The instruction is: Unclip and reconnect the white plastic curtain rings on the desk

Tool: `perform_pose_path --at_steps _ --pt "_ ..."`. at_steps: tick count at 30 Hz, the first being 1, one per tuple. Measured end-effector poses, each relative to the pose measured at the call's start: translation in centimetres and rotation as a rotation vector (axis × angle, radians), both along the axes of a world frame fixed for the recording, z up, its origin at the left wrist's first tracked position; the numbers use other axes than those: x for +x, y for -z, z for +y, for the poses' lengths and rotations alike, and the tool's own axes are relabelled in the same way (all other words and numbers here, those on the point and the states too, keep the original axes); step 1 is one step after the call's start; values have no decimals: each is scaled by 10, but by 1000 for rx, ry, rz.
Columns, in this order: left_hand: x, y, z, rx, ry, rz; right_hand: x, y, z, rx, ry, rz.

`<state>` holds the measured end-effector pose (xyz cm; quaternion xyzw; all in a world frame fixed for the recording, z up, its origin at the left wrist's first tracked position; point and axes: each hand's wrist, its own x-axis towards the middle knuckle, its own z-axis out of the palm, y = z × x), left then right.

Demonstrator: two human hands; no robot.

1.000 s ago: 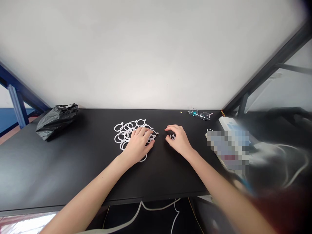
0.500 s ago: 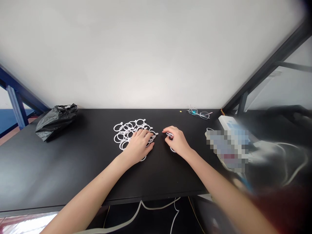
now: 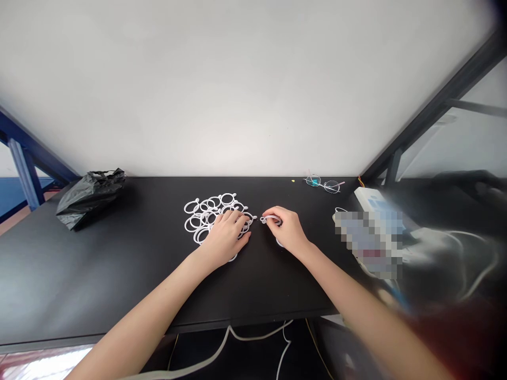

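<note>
A pile of white plastic rings (image 3: 206,214) lies on the black table (image 3: 119,264). My left hand (image 3: 225,236) rests on the pile's right side, fingers curled over the rings. Just to its right, my right hand (image 3: 288,230) pinches one white ring (image 3: 269,218) between its fingertips, held a little above the tabletop. Another bit of white ring peeks out under my right palm.
A crumpled black plastic bag (image 3: 89,195) sits at the far left. Eyeglasses (image 3: 325,184) lie near the wall at the back right. A white box and blurred items (image 3: 372,232) crowd the right side. White cables (image 3: 257,338) hang below the front edge.
My right hand has closed on a white ring and lifted it slightly toward the left. My left hand has stayed on the pile.
</note>
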<state>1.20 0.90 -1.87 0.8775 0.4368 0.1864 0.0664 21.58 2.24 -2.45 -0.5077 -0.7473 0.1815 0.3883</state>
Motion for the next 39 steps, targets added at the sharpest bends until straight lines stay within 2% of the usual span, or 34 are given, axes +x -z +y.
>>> perform_pose_path --at_steps 13,19,39 --pt "0 -1 -1 -16 19 52 -3 -1 -3 -45 -4 12" --pt "1 -2 -2 -37 18 75 -4 -1 -6 -99 -74 -10" --pt "0 -1 -2 -19 28 94 -3 2 -5 -87 -135 -18"
